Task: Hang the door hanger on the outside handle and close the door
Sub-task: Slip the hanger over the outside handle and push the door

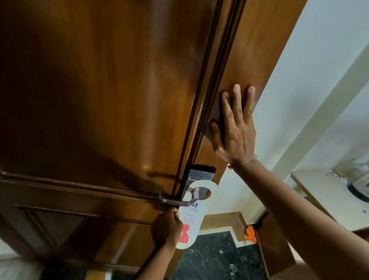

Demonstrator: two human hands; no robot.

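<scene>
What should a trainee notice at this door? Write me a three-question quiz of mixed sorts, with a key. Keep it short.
1. True or false: the door hanger is already looped over the lever handle.
2. Which hand lies flat, fingers spread, on the wood above the lock? A) left hand B) right hand C) neither
3. Fill in: the lettering printed on the door hanger is ____ in colour.

Key: 1 true; 2 B; 3 red.
</scene>
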